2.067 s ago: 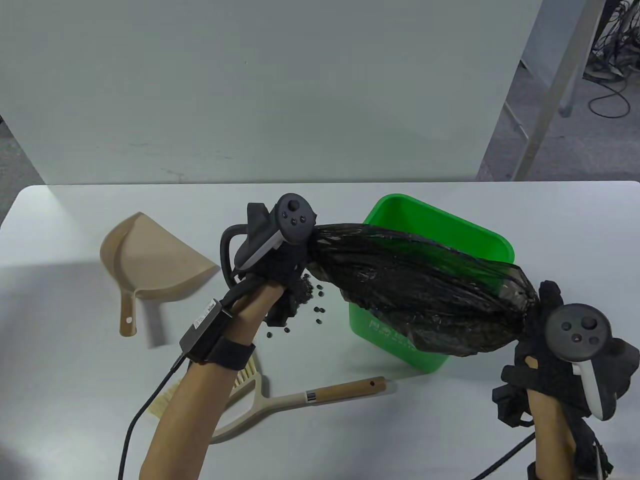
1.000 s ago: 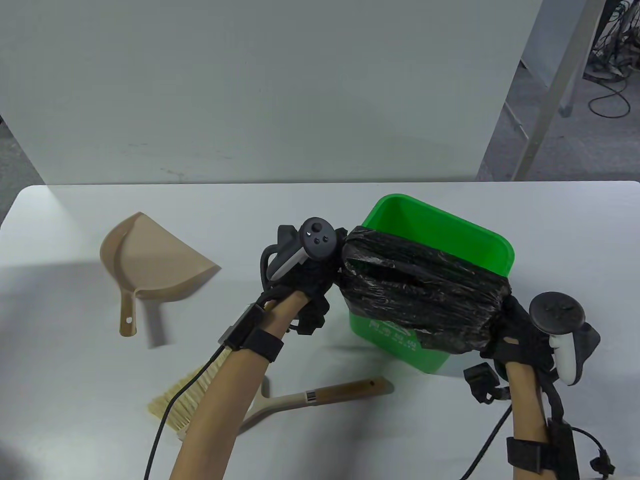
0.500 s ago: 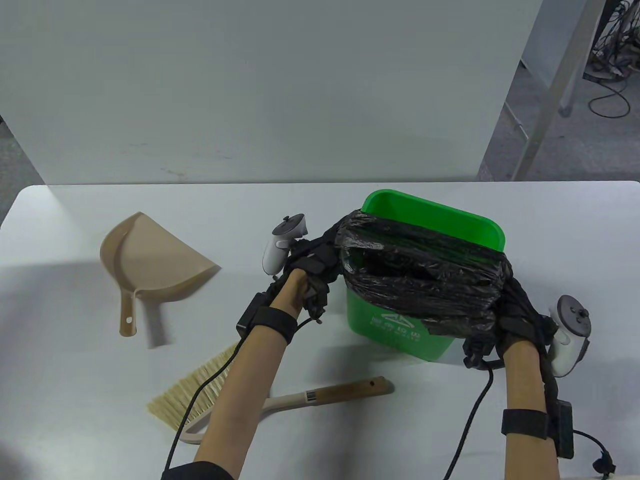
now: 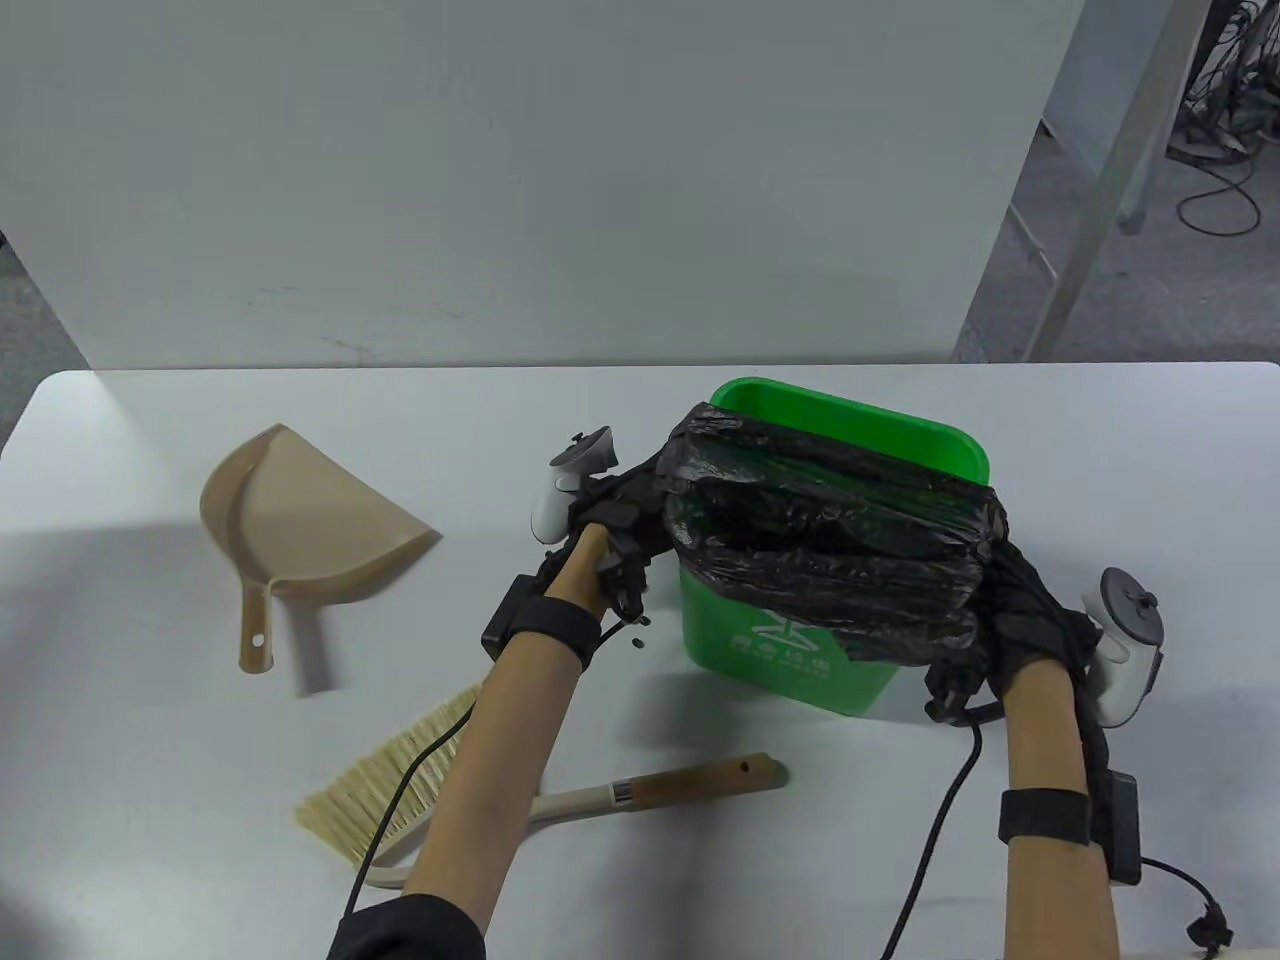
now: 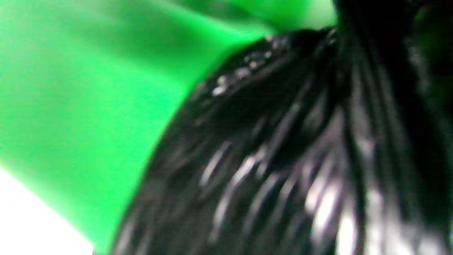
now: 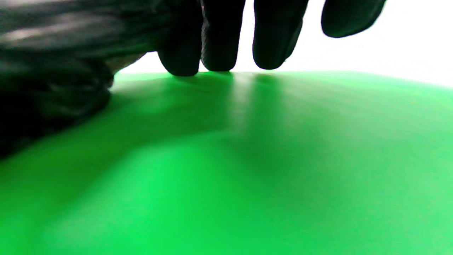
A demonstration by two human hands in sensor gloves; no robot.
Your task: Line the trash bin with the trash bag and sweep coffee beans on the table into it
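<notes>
A green trash bin stands at the table's centre right. The black trash bag is stretched over its near rim and hangs down the front; the far rim is bare. My left hand grips the bag's bunched edge at the bin's left side. At the bin's right side my right hand holds the other bunched edge. The left wrist view is blurred, with the bag against the bin wall. In the right wrist view gloved fingers touch the bin wall beside the bag. A few coffee beans show under my left wrist.
A beige dustpan lies at the left of the table. A brush with a wooden handle lies near the front edge, partly under my left forearm. A grey partition stands behind the table.
Both hands have come down and closer together, drawing the bag from a stretched sheet above the bin onto its near rim. The bin has shifted slightly left.
</notes>
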